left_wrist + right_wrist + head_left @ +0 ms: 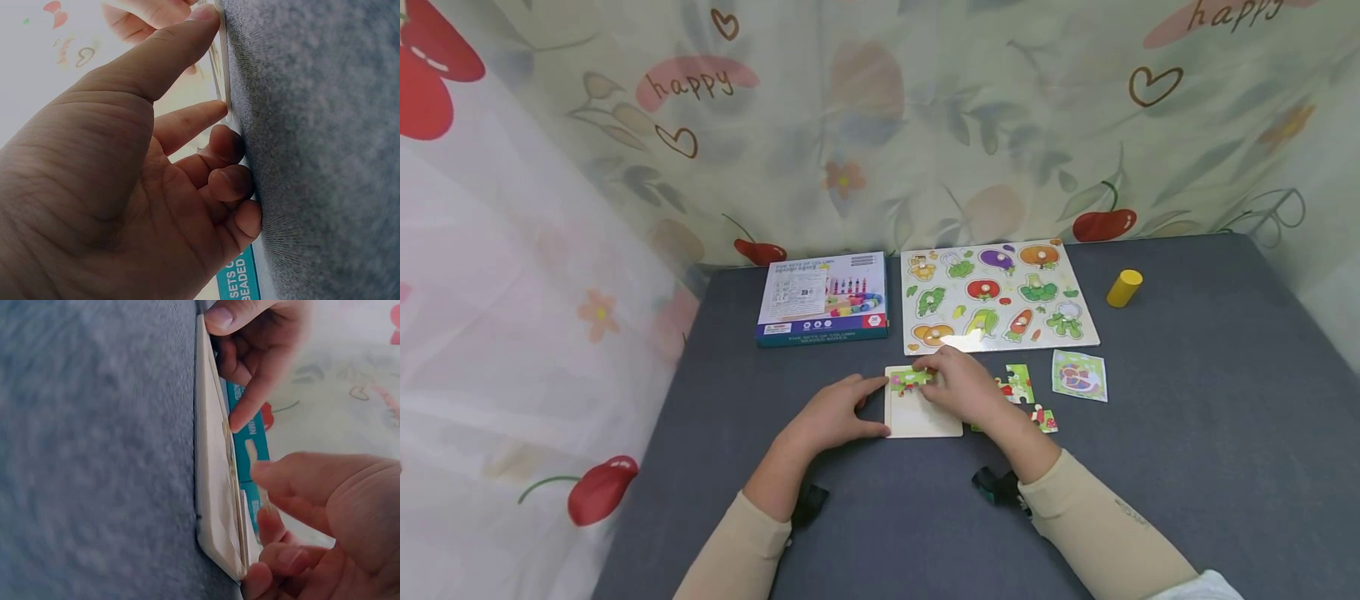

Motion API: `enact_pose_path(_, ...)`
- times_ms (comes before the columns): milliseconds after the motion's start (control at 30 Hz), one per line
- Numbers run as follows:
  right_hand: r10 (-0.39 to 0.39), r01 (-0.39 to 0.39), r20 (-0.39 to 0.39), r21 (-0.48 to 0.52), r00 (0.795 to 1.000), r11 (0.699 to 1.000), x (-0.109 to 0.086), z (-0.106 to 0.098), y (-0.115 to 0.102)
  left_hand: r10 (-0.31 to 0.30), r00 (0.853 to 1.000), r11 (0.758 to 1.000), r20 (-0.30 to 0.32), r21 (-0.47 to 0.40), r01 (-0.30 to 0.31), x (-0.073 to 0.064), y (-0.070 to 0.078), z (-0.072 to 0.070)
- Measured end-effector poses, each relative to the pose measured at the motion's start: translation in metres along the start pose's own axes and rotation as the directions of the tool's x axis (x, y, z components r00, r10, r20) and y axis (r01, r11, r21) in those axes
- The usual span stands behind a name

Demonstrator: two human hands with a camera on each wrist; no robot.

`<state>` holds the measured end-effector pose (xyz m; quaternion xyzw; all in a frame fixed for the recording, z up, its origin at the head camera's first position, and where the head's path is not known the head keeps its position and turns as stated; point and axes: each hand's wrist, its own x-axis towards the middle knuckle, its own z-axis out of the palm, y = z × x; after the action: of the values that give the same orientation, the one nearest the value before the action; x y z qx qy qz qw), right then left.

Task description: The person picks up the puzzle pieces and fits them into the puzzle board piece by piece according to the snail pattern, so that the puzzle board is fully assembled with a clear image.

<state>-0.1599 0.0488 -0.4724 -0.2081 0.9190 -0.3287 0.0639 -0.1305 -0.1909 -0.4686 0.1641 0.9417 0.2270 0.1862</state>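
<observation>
A pale square puzzle board (923, 419) lies flat on the table, with colourful jigsaw pieces (907, 381) along its far left part. My left hand (829, 411) rests at its left side, thumb and index finger touching the edge while the other fingers curl loosely. Over the board's far right part, my right hand (962, 387) pinches a thin, pale-edged puzzle piece (252, 450) between thumb and fingers. Its printed face is mostly hidden. Beside the board, partly behind the right forearm, lie loose green puzzle pieces (1020, 382).
A vegetable peg puzzle (958, 310) lies behind the board. Left of it is a boxed beaded toy set (822, 328). A small picture card (1079, 376) and a yellow cylinder (1124, 288) are at the right. Patterned cloth hangs behind the dark table (1210, 400).
</observation>
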Motion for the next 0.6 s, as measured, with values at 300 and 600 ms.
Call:
enact_pose_path(300, 0.009, -0.009, 0.013, 0.001, 1.0, 1.0, 0.0021, 0.0036, 0.0047, -0.007, 1.0, 1.0, 0.005, -0.002, 0.007, -0.0008, 0.0006, -0.0002)
enact_pose_path(600, 0.024, -0.024, 0.021, 0.014, 1.0, 1.0, 0.0033, 0.0045, 0.0074, -0.005, 1.0, 1.0, 0.0, 0.005, 0.005, 0.0003, 0.0001, 0.0002)
